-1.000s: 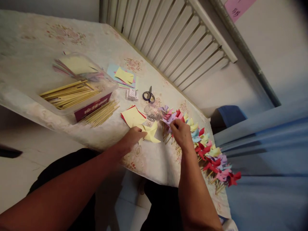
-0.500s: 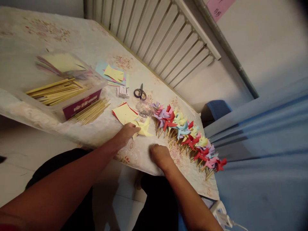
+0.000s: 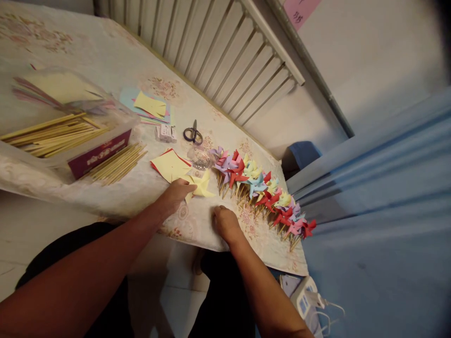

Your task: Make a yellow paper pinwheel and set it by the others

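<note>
My left hand [image 3: 175, 192] pinches a pale yellow paper pinwheel [image 3: 203, 184] between thumb and fingers, low over the table's front part. Right of it, my right hand [image 3: 227, 222] is curled closed near the table edge; whatever its fingers hold is hidden. Just behind the left hand lie yellow and red paper sheets [image 3: 169, 164]. A clear bag of small shiny pieces [image 3: 201, 160] rests behind the pinwheel. Finished pinwheels [image 3: 268, 199] in red, yellow, blue, pink and purple lie in a long row to the right, their sticks pointing toward me.
Dark-handled scissors [image 3: 192, 135] and a small white box [image 3: 166, 133] lie farther back, beside a stack of coloured paper [image 3: 151, 104]. At left, wooden sticks [image 3: 116, 165] lie against a plastic box [image 3: 100, 152]. A radiator [image 3: 211, 51] lines the back; a blue curtain [image 3: 369, 225] hangs right.
The view has shifted a little, so the table and its things appear farther left. Both hands keep nearly the same pose, the left still pinching the yellow pinwheel.
</note>
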Demonstrator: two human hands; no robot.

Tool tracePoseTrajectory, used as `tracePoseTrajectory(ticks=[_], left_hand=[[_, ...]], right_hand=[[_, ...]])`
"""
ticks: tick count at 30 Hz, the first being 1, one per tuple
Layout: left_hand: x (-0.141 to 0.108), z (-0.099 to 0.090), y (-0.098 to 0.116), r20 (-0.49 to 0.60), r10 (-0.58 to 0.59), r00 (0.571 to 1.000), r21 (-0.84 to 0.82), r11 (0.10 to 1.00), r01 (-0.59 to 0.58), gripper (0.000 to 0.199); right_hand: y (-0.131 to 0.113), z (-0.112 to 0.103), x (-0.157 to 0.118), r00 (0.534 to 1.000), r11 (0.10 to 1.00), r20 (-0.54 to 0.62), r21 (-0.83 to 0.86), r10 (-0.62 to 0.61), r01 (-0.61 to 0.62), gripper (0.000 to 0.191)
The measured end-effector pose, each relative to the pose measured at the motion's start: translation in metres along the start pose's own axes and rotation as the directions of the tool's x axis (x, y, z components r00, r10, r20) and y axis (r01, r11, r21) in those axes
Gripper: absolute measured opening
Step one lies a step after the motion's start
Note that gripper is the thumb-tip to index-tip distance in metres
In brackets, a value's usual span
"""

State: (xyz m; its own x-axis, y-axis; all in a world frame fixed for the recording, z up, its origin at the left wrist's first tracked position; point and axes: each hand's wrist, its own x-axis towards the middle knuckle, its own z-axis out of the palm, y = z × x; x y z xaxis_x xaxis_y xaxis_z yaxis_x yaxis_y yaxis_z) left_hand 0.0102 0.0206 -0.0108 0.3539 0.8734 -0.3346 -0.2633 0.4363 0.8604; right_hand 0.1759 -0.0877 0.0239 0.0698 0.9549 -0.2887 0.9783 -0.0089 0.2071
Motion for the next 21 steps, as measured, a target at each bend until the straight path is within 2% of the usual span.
tracePoseTrajectory(ticks=[4,8,16,21], left_hand=[[-0.001,0.001,0.001,0.042,-0.013,0.999,-0.025,1.0,0.014,0.023],[-0.002,0.001,0.001,0.033,-0.008,0.999,-0.026,1.0,0.009,0.021],[0.0,0.002,0.0,0.013,-0.016,1.0,-0.012,1.0,0.016,0.018],[0.001,0.003,-0.002,0.005,-0.004,1.0,-0.012,1.0,0.004,0.018]], right_hand=[[-0.001,0.009,-0.004,0.993,0.994,-0.066,0.056,0.094,-0.09,0.023],[-0.005,0.015,-0.006,0.984,0.986,-0.091,0.081,0.155,-0.147,0.022],[-0.01,0.025,-0.007,0.968,0.982,-0.196,0.137,0.159,-0.133,0.018],[-0.011,0.033,-0.008,0.965,0.98,-0.216,0.157,0.151,-0.119,0.023]])
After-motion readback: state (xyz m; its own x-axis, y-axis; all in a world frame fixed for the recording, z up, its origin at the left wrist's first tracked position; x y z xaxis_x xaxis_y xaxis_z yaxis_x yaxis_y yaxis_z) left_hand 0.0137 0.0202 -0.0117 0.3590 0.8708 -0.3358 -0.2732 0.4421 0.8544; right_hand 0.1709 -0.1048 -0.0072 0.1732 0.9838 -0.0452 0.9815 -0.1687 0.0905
